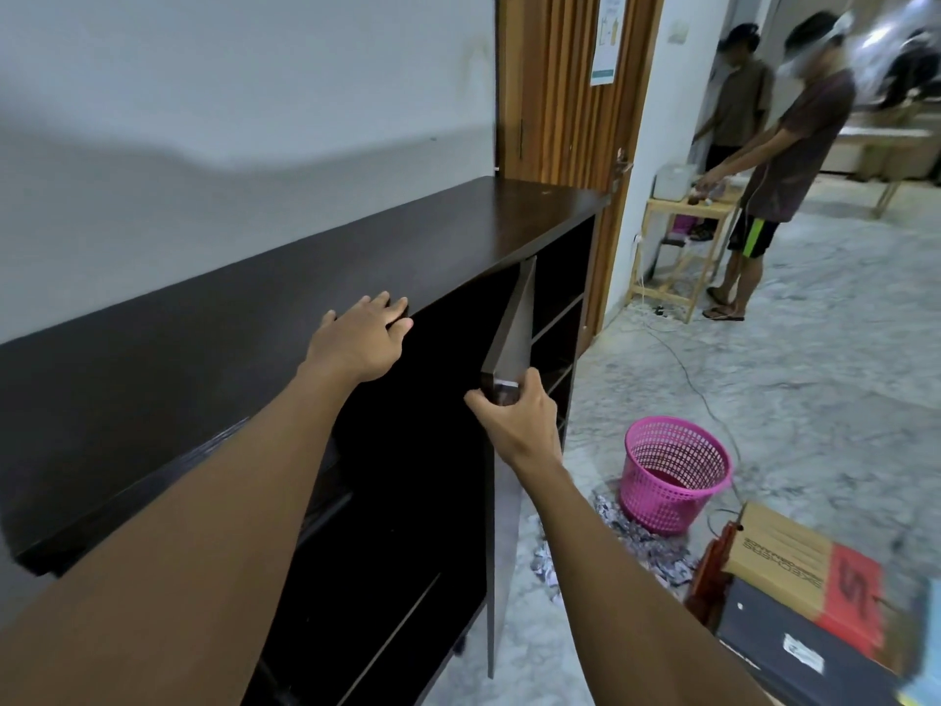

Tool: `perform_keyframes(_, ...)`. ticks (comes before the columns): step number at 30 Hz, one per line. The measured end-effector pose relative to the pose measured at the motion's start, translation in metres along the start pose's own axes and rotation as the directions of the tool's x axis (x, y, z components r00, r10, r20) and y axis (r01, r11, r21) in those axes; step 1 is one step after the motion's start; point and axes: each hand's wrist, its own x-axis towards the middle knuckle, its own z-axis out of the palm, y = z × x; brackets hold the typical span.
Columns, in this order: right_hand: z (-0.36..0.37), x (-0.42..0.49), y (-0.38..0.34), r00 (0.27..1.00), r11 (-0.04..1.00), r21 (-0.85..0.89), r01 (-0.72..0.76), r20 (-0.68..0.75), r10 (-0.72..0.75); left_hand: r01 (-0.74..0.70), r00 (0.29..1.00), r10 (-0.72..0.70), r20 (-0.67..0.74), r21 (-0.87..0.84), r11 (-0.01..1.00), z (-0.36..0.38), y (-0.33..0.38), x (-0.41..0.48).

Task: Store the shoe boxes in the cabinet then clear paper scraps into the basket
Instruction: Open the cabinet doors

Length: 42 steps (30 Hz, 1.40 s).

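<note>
Our right hand [514, 417] has a closed grip on the top corner of the open cabinet door [509, 328]. Left hand [364, 338] flat, grip open, on cabinet [229, 318] top edge. Shoe boxes [794, 557] on floor, well apart from both hands, near basket [672, 473] and paper scraps [646, 547].

The dark brown cabinet [203, 359] has one door [509, 338] swung open. Near it on the floor stands an upright pink mesh basket [672, 471], paper scraps [646, 547] strewn closer to the cabinet, a tan-and-red shoe box [794, 557] and a dark shoe box [794, 649] touching farther out.
</note>
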Motion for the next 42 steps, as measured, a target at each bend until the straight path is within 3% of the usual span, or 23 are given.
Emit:
perform_keyframes(8,-0.027,-0.004,0.009,0.984,0.992,-0.124,0.038,-0.167,-0.059,-0.02,1.0,0.02,0.01,0.031,0.999,-0.001,0.001,0.0)
perform_keyframes(16,-0.102,-0.006,0.005,0.933,0.963,-0.268,-0.024,-0.352,-0.074,0.016,0.999,-0.018,0.027,0.066,0.998,-0.001,0.017,0.008)
perform_keyframes(19,-0.129,0.004,-0.009,0.936,0.875,-0.478,-0.072,-0.336,-0.106,-0.018,0.999,0.015,0.045,0.064,0.998,0.0,0.03,0.017)
perform_keyframes(23,-0.144,0.031,-0.028,0.95,0.667,-0.733,-0.134,-0.287,-0.126,-0.068,0.995,0.064,0.071,0.057,0.996,0.006,0.054,0.04)
perform_keyframes(27,-0.146,0.068,-0.034,0.969,0.525,-0.834,-0.171,-0.24,-0.066,-0.1,0.992,0.096,0.081,0.042,0.994,0.014,0.076,0.07)
perform_keyframes(34,-0.174,0.124,-0.003,0.954,0.496,-0.85,-0.177,-0.273,-0.127,-0.101,0.994,0.097,0.052,0.083,0.992,0.026,0.103,0.112)
perform_keyframes(42,-0.199,0.16,0.019,0.942,0.609,-0.785,-0.112,-0.279,-0.187,-0.091,0.996,0.092,-0.016,0.095,0.991,0.03,0.112,0.123)
